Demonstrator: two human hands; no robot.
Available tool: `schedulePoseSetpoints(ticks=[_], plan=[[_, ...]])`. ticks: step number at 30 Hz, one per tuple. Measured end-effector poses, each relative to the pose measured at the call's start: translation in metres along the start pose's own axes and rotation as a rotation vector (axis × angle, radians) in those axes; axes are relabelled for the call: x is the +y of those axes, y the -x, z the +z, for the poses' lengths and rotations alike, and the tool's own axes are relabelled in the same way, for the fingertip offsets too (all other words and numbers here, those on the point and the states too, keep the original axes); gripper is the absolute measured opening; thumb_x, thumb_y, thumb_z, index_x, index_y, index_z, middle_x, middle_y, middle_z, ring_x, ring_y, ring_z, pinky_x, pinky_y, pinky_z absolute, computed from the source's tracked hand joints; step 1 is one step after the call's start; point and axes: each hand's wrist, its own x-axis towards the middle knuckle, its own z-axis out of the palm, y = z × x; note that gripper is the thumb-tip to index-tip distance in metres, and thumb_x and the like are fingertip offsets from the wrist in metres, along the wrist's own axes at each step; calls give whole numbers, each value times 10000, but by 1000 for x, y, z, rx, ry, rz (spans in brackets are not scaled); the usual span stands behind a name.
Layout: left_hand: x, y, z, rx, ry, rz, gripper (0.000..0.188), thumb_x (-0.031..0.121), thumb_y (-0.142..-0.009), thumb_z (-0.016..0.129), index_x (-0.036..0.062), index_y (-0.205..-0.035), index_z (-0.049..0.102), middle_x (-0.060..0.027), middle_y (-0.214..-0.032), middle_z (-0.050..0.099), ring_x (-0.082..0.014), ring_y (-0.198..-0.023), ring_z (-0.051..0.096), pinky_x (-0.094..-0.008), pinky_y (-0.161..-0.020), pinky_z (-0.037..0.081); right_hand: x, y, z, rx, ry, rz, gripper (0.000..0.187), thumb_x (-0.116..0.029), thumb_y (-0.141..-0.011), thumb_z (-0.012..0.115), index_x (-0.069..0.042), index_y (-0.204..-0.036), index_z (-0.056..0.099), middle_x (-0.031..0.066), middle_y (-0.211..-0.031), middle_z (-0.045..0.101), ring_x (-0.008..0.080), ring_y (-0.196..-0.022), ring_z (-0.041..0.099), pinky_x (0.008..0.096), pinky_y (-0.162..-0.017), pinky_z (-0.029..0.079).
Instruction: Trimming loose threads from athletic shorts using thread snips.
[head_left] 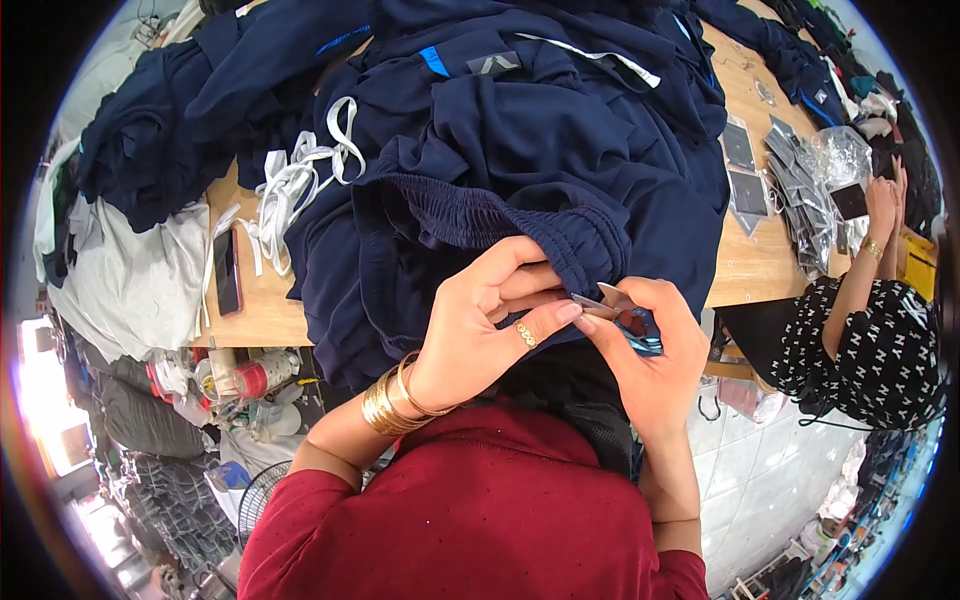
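Observation:
A navy garment with a gathered elastic waistband [470, 212] lies over the table in front of me. My left hand [500, 310] is closed on the waistband's near right edge, thumb and fingers pinching the fabric. In my right hand [650, 345] is a pair of small thread snips [645, 335] with a blue handle, partly hidden by the fingers. Their grey metal blades meet the fabric edge close to my left thumb. Whether the blades are closed on a thread cannot be made out.
Navy garments [600, 130] heap across the wooden table [755, 275]. White cords [305, 170] and a phone [229, 272] lie at left, by a light grey cloth [125, 275]. At right, plastic packets [797, 185] lie near another person's hands [883, 205].

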Motion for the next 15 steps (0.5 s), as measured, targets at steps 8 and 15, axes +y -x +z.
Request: schedulePoseSetpoints(ticks=[8,15], plan=[[-10,-5,-8,-59,-203,78,338,-19,-825,600,-50,-1139,477,-120,-1040,617,-131,-992,565,-265,-868,446,3,0,1,-10,-122,106,234,-76,-667,754,-44,-834,593,37,-705,568,137,-573,511,232,-529,414],[-15,-7,-8,-36,-88,82,282,-4,-821,614,-41,-1081,513,-94,-978,626,-126,-933,585,-255,-843,454,4,3,1,-22,-44,-66,231,-23,-702,730,-22,-864,565,21,-778,581,70,-667,505,199,-608,408]])
